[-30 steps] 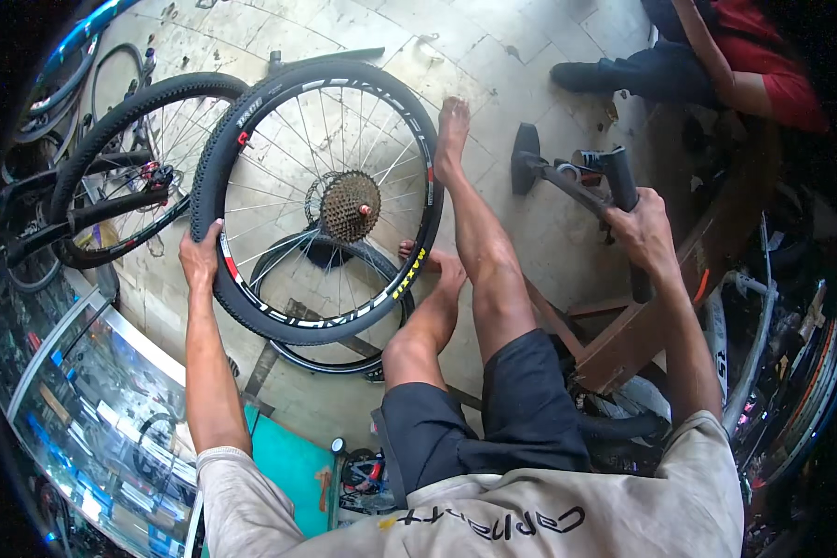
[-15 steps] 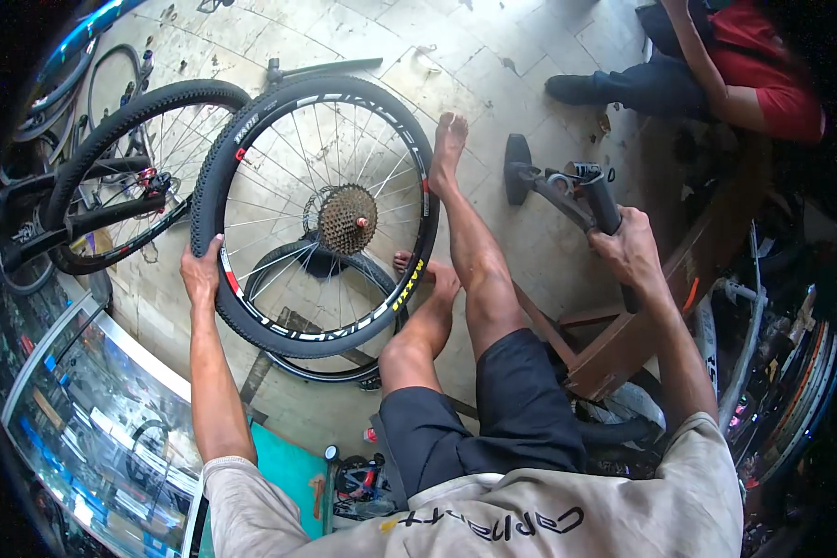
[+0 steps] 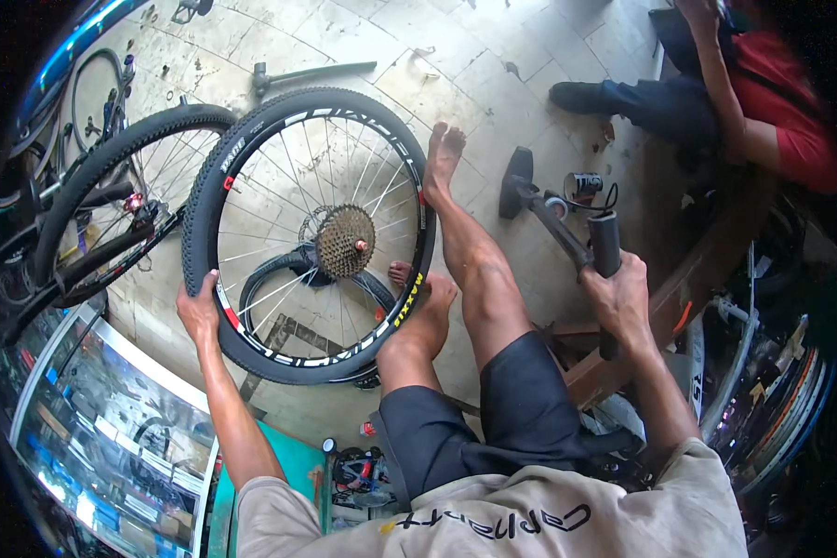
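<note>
A bicycle wheel (image 3: 349, 365) with a knobby black tyre and a rusty-brown cassette (image 3: 346, 242) stands tilted in front of me. My left hand (image 3: 198, 310) grips its tyre at the left side, thumb on the rim. The wheel's right side is by my bare foot (image 3: 445, 158). My right hand (image 3: 620, 296) is wrapped round the black crossbar handle of a floor pump (image 3: 560, 228). The pump's shaft slants away to a black foot (image 3: 517, 183) on the floor. A thin black hose curves near the handle. Where the hose ends, I cannot make out.
Behind the held wheel lies another wheel (image 3: 251, 296). At left is a bicycle (image 3: 42, 270) with its wheel, above a glass display case (image 3: 112, 418). A hammer-like tool (image 3: 316, 74) and a can (image 3: 583, 184) are on the floor. A person in red (image 3: 790, 102) sits at far right.
The pump handle in my right hand has come nearer to me, and its shaft looks longer. The wheel has shifted slightly toward me, with my left hand still on it.
</note>
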`<state>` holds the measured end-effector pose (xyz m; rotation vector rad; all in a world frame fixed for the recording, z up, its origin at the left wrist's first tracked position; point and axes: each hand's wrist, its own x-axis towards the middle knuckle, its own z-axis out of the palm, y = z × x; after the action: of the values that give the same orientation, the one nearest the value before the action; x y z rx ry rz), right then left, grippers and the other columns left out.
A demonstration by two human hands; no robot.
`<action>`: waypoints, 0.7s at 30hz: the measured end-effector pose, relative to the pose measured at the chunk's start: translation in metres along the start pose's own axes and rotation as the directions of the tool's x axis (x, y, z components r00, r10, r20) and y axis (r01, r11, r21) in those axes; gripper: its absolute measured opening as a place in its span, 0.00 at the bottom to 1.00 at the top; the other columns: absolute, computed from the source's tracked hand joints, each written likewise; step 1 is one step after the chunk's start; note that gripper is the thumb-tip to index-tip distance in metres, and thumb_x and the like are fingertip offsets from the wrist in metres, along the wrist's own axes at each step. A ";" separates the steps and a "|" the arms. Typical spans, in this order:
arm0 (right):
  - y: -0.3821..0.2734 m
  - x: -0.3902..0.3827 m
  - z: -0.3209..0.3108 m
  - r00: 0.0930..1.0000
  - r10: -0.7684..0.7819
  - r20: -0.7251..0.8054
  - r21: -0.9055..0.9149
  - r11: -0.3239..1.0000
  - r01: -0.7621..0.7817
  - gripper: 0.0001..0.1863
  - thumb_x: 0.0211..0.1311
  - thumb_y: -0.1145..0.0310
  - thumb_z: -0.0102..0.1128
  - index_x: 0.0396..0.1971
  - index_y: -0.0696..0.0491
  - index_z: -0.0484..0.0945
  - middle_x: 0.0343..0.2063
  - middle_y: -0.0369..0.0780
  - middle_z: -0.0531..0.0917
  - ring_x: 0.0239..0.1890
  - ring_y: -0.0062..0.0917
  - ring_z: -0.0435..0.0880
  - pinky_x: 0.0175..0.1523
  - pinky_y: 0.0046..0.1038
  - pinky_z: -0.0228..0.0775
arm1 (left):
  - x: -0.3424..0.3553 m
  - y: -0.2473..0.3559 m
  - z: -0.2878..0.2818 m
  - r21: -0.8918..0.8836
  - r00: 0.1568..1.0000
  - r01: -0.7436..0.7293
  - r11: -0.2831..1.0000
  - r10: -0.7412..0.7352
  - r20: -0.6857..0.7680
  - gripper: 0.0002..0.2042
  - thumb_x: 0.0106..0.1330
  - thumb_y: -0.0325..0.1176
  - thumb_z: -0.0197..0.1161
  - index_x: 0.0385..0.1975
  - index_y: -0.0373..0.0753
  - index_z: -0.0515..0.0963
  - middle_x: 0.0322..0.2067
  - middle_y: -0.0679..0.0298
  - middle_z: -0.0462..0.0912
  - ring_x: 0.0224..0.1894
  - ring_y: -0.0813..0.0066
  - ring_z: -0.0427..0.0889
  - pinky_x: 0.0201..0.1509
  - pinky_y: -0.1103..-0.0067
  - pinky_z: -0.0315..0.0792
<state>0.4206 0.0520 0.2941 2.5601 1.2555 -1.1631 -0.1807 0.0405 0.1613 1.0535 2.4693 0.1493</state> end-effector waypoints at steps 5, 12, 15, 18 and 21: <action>-0.011 0.009 -0.005 0.999 0.033 0.043 -0.013 0.999 -0.032 0.15 0.47 0.66 0.63 0.30 0.64 0.79 0.17 0.46 0.79 0.20 0.28 0.80 0.33 0.33 0.74 | 0.016 0.013 -0.001 -0.003 0.998 0.040 0.999 -0.040 0.044 0.25 0.56 0.48 0.71 0.42 0.29 0.83 0.35 0.50 0.87 0.37 0.56 0.84 0.49 0.67 0.74; -0.005 0.002 -0.012 0.997 -0.038 0.068 -0.016 0.999 0.039 0.19 0.46 0.66 0.63 0.36 0.64 0.80 0.23 0.51 0.81 0.24 0.38 0.82 0.38 0.35 0.75 | 0.007 0.037 -0.010 0.048 0.999 -0.008 0.999 0.006 0.050 0.24 0.56 0.47 0.72 0.42 0.30 0.83 0.34 0.51 0.87 0.37 0.57 0.84 0.49 0.67 0.74; -0.013 0.008 -0.014 0.994 0.057 0.094 -0.012 0.998 -0.056 0.18 0.45 0.67 0.63 0.36 0.63 0.80 0.26 0.52 0.82 0.27 0.43 0.83 0.40 0.36 0.75 | 0.003 0.040 -0.009 0.045 0.999 -0.020 0.999 0.019 0.031 0.24 0.57 0.46 0.72 0.43 0.30 0.83 0.35 0.51 0.87 0.37 0.57 0.84 0.49 0.67 0.74; -0.025 0.014 -0.007 0.994 -0.008 0.105 -0.024 1.000 0.011 0.18 0.45 0.68 0.62 0.36 0.63 0.81 0.31 0.53 0.83 0.31 0.47 0.84 0.43 0.37 0.75 | 0.000 0.043 -0.009 -0.012 1.000 -0.023 1.000 0.023 0.003 0.23 0.57 0.44 0.73 0.44 0.30 0.83 0.35 0.52 0.88 0.37 0.59 0.84 0.49 0.68 0.74; -0.030 0.013 -0.001 0.993 -0.059 0.102 -0.002 0.998 0.059 0.18 0.45 0.68 0.62 0.36 0.64 0.81 0.37 0.52 0.84 0.37 0.48 0.85 0.47 0.37 0.76 | -0.003 0.057 -0.014 0.018 1.000 0.024 1.000 -0.025 0.017 0.23 0.56 0.43 0.73 0.43 0.29 0.83 0.34 0.52 0.87 0.36 0.59 0.84 0.49 0.68 0.74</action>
<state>0.4048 0.0808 0.2937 2.4417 1.3178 -1.2819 -0.1476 0.0792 0.1902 1.0273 2.4719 0.1100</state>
